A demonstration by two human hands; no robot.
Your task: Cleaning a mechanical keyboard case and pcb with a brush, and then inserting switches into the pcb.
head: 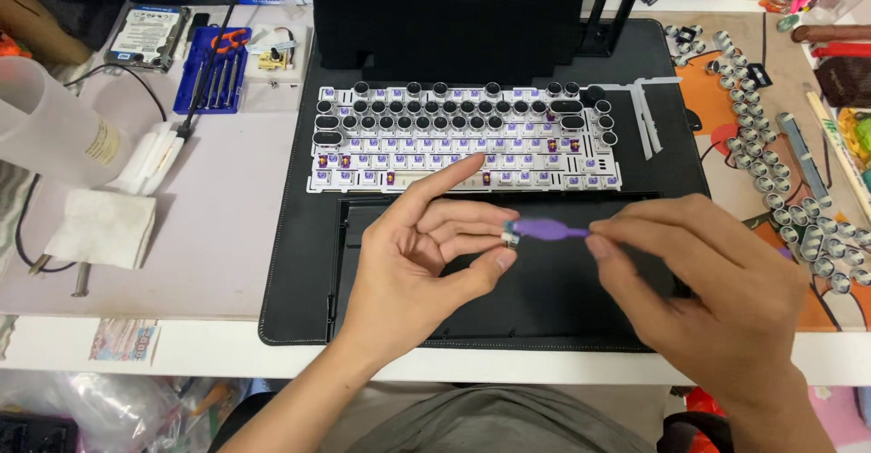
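My left hand (426,258) pinches a small round silver keycap (511,234) between thumb and middle finger, index finger stretched out. My right hand (703,281) grips the thin end of a purple puller tool (551,228), whose wide end meets the keycap. Both hover over a black case tray (363,235) on a black desk mat (295,263). Behind them lies a white keyboard (463,140) with purple switches; its upper rows carry round black keycaps, its lower rows are bare.
Rows of loose round keycaps (771,181) lie on the right. A blue screwdriver set (213,72), a hard drive (145,36), a folded white cloth (100,226) and a translucent bottle (45,122) sit on the left. A black stand (454,13) rises behind the keyboard.
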